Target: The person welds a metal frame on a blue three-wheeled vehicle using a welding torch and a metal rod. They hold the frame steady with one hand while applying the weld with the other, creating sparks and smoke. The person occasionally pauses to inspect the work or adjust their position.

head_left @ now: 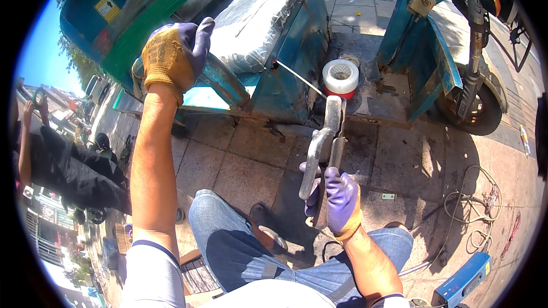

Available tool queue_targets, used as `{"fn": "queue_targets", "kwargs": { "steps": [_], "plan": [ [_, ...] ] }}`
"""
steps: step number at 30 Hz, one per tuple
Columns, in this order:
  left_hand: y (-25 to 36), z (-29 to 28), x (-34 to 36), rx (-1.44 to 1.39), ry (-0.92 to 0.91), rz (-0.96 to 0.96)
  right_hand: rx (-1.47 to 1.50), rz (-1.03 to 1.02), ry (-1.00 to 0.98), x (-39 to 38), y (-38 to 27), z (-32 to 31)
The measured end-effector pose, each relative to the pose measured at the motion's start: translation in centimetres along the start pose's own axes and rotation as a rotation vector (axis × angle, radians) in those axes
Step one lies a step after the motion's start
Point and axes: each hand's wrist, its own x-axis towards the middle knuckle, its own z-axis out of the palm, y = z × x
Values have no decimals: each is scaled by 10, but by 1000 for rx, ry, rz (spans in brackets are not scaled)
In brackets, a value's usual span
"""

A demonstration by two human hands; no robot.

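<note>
My right hand, in a purple and yellow glove, is closed around a worn grey welding electrode holder. A thin pale welding rod runs from its jaws up and left, its far end at the teal side of a three-wheeled vehicle. My left hand, gloved alike, is raised in a fist at a green curved band, the thumb pointing up. What its fingers hold is hidden. A plastic-wrapped seat lies beyond it.
A white ring-shaped thing with a red lower part stands on the vehicle's footboard. The front wheel is at the right. Cable lies coiled on the paving near a blue box-shaped machine. Someone in dark clothes is at the left.
</note>
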Motion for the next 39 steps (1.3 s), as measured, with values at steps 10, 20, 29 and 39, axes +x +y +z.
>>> {"fn": "queue_targets", "kwargs": {
  "steps": [10, 20, 29, 39],
  "plan": [
    [1, 0, 1, -6, -6, -4, -64, -85, -31, 6, 15, -4],
    [-1, 1, 1, 13, -16, -14, 203, -248, -34, 0, -6, 5],
    [1, -2, 2, -17, -23, 1, 60, -22, -36, 3, 1, -5],
    [2, -2, 2, -6, -28, -15, 25, -2, 2, -2, 5, -4]
  ]
}}
